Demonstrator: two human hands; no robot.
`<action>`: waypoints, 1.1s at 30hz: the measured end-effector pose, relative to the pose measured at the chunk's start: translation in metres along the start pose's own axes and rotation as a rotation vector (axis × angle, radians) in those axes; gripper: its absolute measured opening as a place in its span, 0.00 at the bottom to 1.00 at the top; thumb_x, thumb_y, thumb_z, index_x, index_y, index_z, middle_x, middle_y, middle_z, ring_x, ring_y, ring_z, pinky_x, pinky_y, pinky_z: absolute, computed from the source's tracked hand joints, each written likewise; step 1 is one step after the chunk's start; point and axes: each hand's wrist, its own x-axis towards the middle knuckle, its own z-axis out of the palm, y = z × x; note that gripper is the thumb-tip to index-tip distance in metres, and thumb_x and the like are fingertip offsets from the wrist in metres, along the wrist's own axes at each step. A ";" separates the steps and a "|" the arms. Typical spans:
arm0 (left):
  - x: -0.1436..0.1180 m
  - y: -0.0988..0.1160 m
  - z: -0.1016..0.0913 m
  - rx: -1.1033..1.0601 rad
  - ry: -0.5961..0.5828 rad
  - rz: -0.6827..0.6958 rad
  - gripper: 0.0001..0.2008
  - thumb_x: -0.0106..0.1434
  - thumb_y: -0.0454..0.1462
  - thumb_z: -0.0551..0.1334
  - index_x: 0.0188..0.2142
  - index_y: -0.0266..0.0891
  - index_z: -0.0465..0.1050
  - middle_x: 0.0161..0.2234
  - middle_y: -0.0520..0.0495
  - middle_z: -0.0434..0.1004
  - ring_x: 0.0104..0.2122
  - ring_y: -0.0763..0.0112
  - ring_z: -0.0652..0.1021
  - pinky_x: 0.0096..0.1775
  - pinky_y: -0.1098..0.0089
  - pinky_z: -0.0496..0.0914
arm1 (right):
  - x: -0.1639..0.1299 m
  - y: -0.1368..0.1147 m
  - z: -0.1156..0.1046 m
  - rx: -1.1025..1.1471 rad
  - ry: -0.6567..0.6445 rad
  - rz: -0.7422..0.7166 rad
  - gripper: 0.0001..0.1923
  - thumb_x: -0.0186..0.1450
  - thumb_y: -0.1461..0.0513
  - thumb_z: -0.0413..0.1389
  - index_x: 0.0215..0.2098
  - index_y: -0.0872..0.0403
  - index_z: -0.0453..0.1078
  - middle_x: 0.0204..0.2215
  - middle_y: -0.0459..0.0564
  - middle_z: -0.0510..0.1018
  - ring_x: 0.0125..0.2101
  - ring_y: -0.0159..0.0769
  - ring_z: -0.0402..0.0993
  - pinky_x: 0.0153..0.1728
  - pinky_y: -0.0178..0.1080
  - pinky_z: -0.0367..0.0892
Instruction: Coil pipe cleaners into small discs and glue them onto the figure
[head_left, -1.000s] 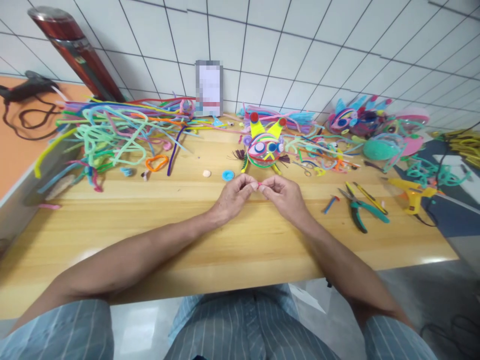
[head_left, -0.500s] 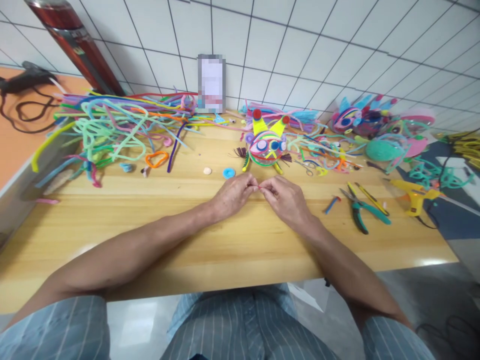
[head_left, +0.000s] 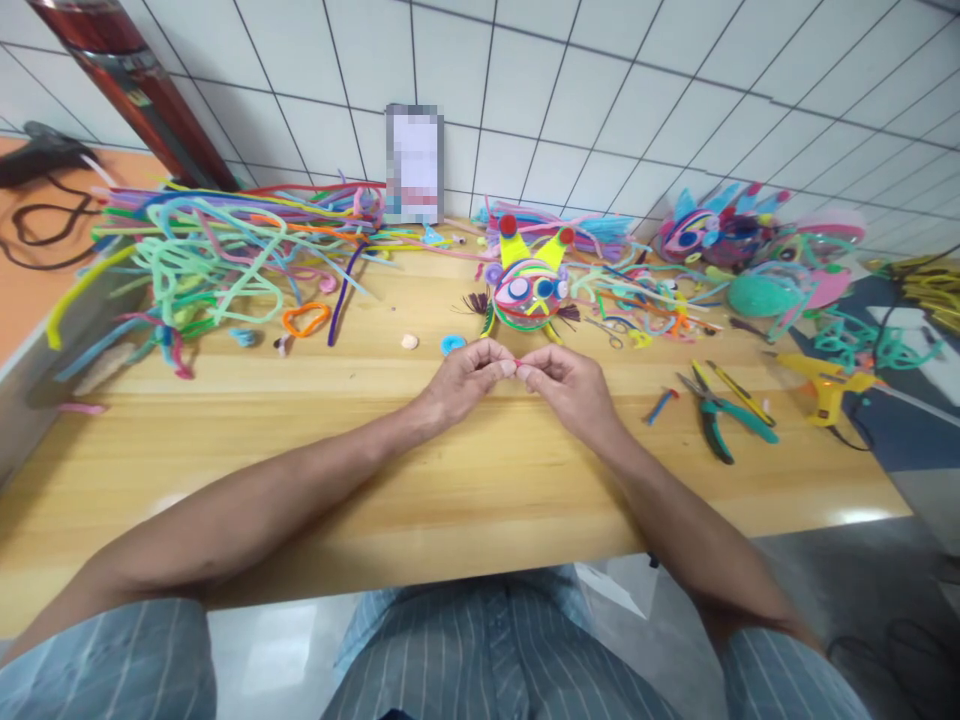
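My left hand [head_left: 461,382] and my right hand [head_left: 568,389] meet fingertip to fingertip over the wooden table [head_left: 300,470]. Between them they pinch a small pink-red piece of pipe cleaner [head_left: 517,364], mostly hidden by the fingers. Just beyond the hands sits a colourful pipe-cleaner creature [head_left: 527,288] with big eyes and yellow ears tipped with red pompoms. A small blue coil [head_left: 453,344] lies left of it, close to my left hand.
A big tangle of loose pipe cleaners [head_left: 217,260] covers the far left. Green-handled pliers [head_left: 716,420], a yellow glue gun [head_left: 821,378] and more finished figures [head_left: 720,235] lie at right. A tiled wall stands behind, and an orange heart shape [head_left: 306,320] lies at left.
Both hands stayed together, working the small pink piece between the fingertips. The view shifted slightly; nothing else on the table moved.
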 end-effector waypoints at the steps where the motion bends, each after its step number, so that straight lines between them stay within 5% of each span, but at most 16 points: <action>1: 0.000 0.000 0.000 0.016 -0.010 0.002 0.13 0.64 0.46 0.65 0.36 0.38 0.71 0.24 0.56 0.66 0.23 0.77 0.62 0.27 0.72 0.59 | 0.000 0.000 -0.001 -0.004 -0.001 0.005 0.09 0.63 0.55 0.62 0.33 0.53 0.76 0.26 0.45 0.79 0.25 0.32 0.73 0.29 0.35 0.67; 12: -0.005 0.002 0.002 0.368 0.088 0.115 0.04 0.67 0.36 0.62 0.35 0.38 0.73 0.30 0.51 0.76 0.29 0.73 0.72 0.34 0.71 0.66 | -0.009 -0.001 0.004 -0.421 0.103 -0.200 0.06 0.67 0.61 0.59 0.32 0.52 0.75 0.27 0.47 0.80 0.27 0.33 0.73 0.31 0.36 0.64; 18: -0.005 0.007 -0.003 0.483 0.005 0.242 0.04 0.67 0.33 0.60 0.35 0.38 0.73 0.30 0.51 0.76 0.30 0.73 0.72 0.35 0.70 0.65 | -0.007 -0.004 0.001 -0.421 0.058 -0.201 0.04 0.67 0.62 0.60 0.33 0.52 0.76 0.28 0.47 0.80 0.28 0.34 0.73 0.33 0.37 0.64; 25: -0.001 0.005 -0.005 0.218 -0.028 0.118 0.08 0.67 0.41 0.63 0.35 0.37 0.72 0.29 0.52 0.72 0.29 0.73 0.70 0.33 0.70 0.64 | 0.001 -0.001 -0.007 -0.159 -0.016 -0.057 0.07 0.64 0.57 0.61 0.32 0.52 0.77 0.27 0.46 0.80 0.28 0.33 0.73 0.31 0.36 0.65; 33: -0.007 -0.005 0.012 -0.085 0.120 0.007 0.14 0.62 0.46 0.69 0.35 0.38 0.72 0.23 0.57 0.63 0.23 0.77 0.62 0.27 0.72 0.58 | 0.000 -0.005 0.004 0.130 0.022 0.070 0.10 0.59 0.54 0.65 0.30 0.53 0.76 0.23 0.44 0.78 0.24 0.30 0.71 0.28 0.35 0.67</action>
